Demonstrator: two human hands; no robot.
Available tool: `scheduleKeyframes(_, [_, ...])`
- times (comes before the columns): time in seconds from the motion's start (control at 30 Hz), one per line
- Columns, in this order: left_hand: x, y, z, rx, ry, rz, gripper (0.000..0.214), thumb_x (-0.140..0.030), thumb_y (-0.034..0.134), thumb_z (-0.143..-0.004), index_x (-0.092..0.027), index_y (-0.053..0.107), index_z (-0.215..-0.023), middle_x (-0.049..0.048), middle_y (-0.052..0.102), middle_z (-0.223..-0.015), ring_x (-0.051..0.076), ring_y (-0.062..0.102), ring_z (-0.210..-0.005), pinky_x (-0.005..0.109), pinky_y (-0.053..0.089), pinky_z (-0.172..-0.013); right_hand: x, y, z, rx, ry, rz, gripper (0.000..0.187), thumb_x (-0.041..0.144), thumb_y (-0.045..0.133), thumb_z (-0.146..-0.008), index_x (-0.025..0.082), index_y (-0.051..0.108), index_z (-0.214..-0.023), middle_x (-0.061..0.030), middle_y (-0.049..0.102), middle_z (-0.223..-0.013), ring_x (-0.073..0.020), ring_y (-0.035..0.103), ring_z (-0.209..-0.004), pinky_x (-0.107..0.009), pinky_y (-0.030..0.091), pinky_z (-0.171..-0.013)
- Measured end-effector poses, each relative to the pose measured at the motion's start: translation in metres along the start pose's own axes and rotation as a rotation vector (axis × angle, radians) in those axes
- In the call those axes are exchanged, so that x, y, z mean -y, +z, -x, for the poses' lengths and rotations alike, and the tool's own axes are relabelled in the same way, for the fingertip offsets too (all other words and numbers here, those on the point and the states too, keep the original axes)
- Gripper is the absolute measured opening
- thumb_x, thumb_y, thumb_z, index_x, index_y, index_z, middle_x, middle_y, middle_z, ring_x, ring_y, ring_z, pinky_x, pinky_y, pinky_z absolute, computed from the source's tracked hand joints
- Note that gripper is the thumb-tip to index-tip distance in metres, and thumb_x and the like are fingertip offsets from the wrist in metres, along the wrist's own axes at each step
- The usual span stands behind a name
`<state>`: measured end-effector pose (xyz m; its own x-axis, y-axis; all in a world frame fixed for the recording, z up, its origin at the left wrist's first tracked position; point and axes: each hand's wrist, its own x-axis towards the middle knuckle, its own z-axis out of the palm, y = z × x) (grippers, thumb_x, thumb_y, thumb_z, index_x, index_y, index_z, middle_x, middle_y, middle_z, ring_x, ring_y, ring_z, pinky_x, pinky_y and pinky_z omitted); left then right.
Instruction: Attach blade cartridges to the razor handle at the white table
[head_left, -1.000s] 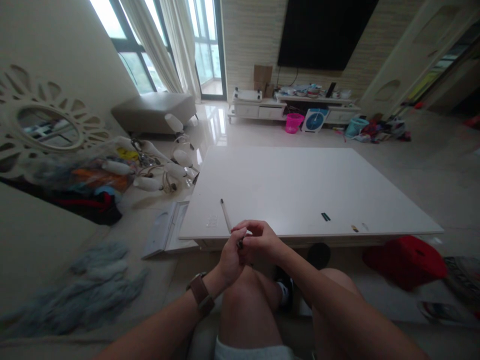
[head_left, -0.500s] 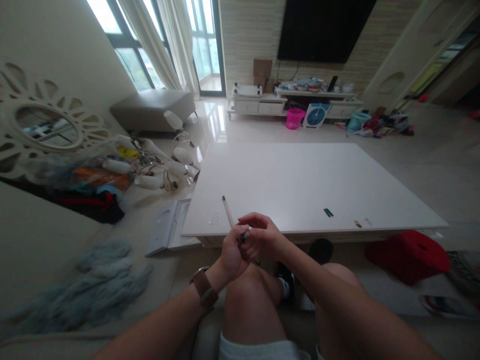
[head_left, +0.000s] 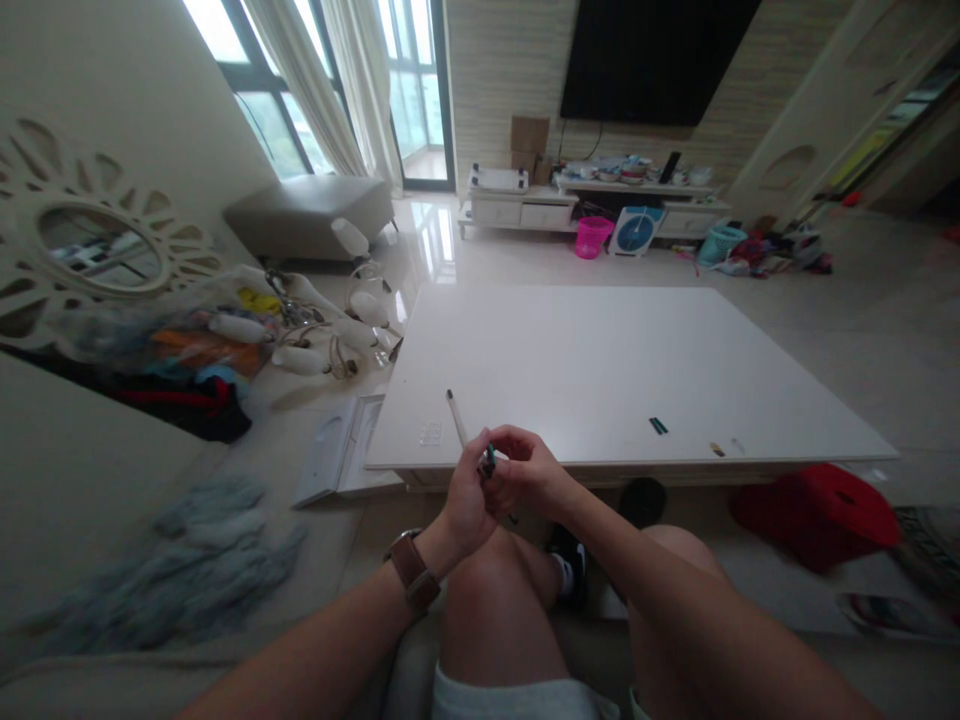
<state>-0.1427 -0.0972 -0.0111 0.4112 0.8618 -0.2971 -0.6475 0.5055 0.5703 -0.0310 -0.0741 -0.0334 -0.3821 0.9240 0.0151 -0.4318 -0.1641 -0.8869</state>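
My left hand (head_left: 466,502) and my right hand (head_left: 526,468) meet just over the near edge of the white table (head_left: 570,350). Between the closed fingers of both hands is a small dark green and black piece (head_left: 489,460); most of it is hidden, so its kind is unclear. Just beyond the left fingers, a thin white stick with a dark tip (head_left: 455,415) lies on the tabletop. To its left is a small clear plastic piece (head_left: 430,434). Farther right on the table lie two dark green strips (head_left: 658,426) and a small brown and black piece (head_left: 717,449).
A red stool (head_left: 817,515) stands under the table's right front edge. An open white box (head_left: 330,455) and a pile of lamp parts (head_left: 330,330) lie on the floor at left. A grey fluffy cloth (head_left: 195,570) is nearer. My knees are below the hands.
My left thumb and fingers have shifted up slightly, and more of the dark green piece shows between the hands. The things on the table have stayed where they were.
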Motion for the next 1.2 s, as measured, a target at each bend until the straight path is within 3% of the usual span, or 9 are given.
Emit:
scheduleKeyframes(0.33, [-0.001,0.001,0.001,0.009,-0.022,-0.057,0.069,-0.065,0.063,-0.075,-0.021,0.022,-0.042,-0.0077,0.015,-0.037,0.004,0.016,-0.035,0.022,0.010,-0.039,0.004,-0.009,0.004,-0.064,-0.105,0.271,0.031,0.033,0.085,-0.068,0.021,0.076,-0.095,-0.0029,0.070,-0.088,-0.0146,0.059,-0.076,-0.026,0.045,-0.071])
scheduleKeyframes(0.47, [-0.001,0.000,0.001,0.045,-0.002,-0.083,0.069,-0.067,0.060,-0.077,-0.022,0.023,-0.041,-0.0072,0.015,-0.037,0.005,0.017,-0.035,0.023,0.011,-0.039,0.009,-0.011,0.004,-0.095,-0.104,0.224,0.026,0.036,0.080,-0.073,0.021,0.076,-0.093,-0.0035,0.071,-0.088,-0.0163,0.060,-0.077,-0.029,0.046,-0.072])
scheduleKeyframes(0.6, [-0.001,-0.002,-0.001,0.053,0.000,-0.073,0.068,-0.066,0.056,-0.080,-0.022,0.023,-0.040,-0.0069,0.015,-0.037,0.005,0.017,-0.034,0.023,0.010,-0.038,0.014,-0.014,0.001,-0.124,-0.168,0.205,0.029,0.035,0.079,-0.074,0.023,0.075,-0.099,-0.0051,0.071,-0.098,-0.0193,0.060,-0.092,-0.029,0.047,-0.077])
scheduleKeyframes(0.73, [0.000,-0.002,-0.001,-0.009,0.004,-0.094,0.067,-0.064,0.057,-0.080,-0.023,0.023,-0.040,-0.0072,0.015,-0.037,0.005,0.017,-0.034,0.023,0.009,-0.039,0.015,-0.015,0.001,-0.030,-0.164,0.295,0.040,0.031,0.086,-0.067,0.024,0.074,-0.105,-0.0052,0.071,-0.100,-0.0193,0.061,-0.094,-0.027,0.044,-0.071])
scheduleKeyframes(0.83, [0.002,-0.002,-0.002,-0.062,0.003,-0.108,0.066,-0.065,0.059,-0.078,-0.023,0.023,-0.043,-0.0083,0.013,-0.038,0.005,0.015,-0.034,0.022,0.008,-0.038,0.013,-0.013,0.002,-0.053,-0.153,0.339,0.038,0.030,0.087,-0.067,0.022,0.074,-0.101,-0.0047,0.071,-0.095,-0.0187,0.062,-0.091,-0.027,0.043,-0.070])
scheduleKeyframes(1.03, [0.001,-0.001,-0.001,-0.001,0.033,-0.134,0.064,-0.067,0.056,-0.079,-0.022,0.028,-0.043,-0.0071,0.018,-0.038,0.005,0.017,-0.036,0.022,0.010,-0.039,0.012,-0.009,0.002,-0.124,-0.132,0.208,0.039,0.028,0.086,-0.066,0.023,0.072,-0.102,-0.0034,0.072,-0.093,-0.0164,0.062,-0.084,-0.026,0.045,-0.068])
scheduleKeyframes(1.2, [-0.001,0.001,-0.001,0.046,0.023,-0.140,0.063,-0.068,0.056,-0.079,-0.021,0.030,-0.046,-0.0065,0.021,-0.041,0.006,0.018,-0.038,0.021,0.012,-0.039,0.008,-0.007,0.003,-0.161,-0.127,0.104,0.037,0.024,0.085,-0.065,0.023,0.073,-0.099,-0.0026,0.073,-0.094,-0.0165,0.062,-0.086,-0.027,0.048,-0.075])
